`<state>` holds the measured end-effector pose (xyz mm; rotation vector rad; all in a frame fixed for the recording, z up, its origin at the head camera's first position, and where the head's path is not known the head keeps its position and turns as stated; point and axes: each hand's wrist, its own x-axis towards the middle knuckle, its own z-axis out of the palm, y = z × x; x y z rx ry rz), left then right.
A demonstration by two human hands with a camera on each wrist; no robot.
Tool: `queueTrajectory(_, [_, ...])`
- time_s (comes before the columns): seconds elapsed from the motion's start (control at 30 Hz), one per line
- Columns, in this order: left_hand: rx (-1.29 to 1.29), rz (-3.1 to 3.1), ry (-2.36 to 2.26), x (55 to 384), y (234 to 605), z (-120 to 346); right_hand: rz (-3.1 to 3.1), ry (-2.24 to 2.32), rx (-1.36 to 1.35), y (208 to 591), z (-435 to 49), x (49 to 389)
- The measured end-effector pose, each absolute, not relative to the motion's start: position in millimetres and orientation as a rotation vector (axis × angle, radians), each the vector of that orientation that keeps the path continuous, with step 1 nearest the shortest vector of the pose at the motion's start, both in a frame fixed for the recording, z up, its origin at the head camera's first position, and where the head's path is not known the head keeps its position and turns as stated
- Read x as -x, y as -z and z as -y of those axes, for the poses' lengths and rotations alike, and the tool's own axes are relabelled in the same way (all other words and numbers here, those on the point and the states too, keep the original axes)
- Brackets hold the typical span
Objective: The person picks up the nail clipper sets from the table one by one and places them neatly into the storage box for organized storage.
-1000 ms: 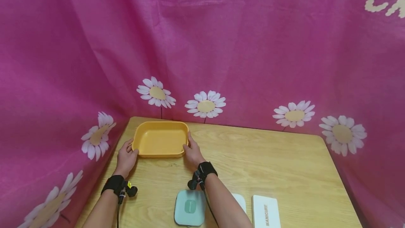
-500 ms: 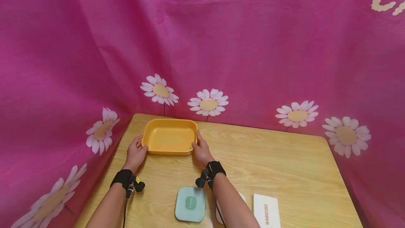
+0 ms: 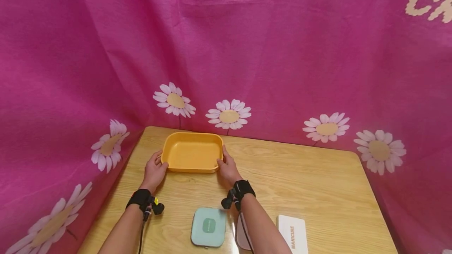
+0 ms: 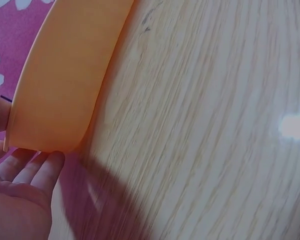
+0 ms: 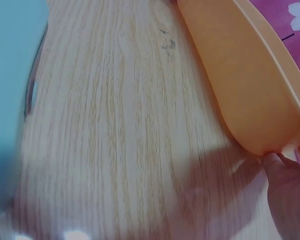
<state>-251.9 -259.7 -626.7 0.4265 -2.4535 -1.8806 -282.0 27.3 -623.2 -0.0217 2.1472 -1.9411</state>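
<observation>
A yellow-orange plastic tray (image 3: 192,169) with rounded corners sits near the table's far left corner in the head view. My left hand (image 3: 154,172) grips its left end, thumb at the rim. At the other end, my right hand (image 3: 229,170) holds the rim between thumb and fingers. In the left wrist view, fingertips of the left hand (image 4: 25,200) press under the end of the tray wall (image 4: 70,75). The right wrist view has the right thumb (image 5: 273,162) against the outer wall of the tray (image 5: 240,75); some fingers are cut off by the frame.
Nearer the front of the wooden table (image 3: 300,179) lie a mint-green square case (image 3: 208,228), a pale pink case (image 3: 243,233) partly behind the right forearm, and a white box (image 3: 294,233) marked MANICURE. A pink flowered curtain (image 3: 275,69) hangs behind the table and to its left.
Both hands have shifted the tray to the right along the far side of the table, mostly in the first half second. The grip on both ends looks the same.
</observation>
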Motion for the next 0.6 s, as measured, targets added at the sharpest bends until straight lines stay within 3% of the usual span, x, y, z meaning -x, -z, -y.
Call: queueTrajectory(0.6, [-0.379,2.469,1.836,253,624,221,-2.247,1.899,0.015,628,-64,284])
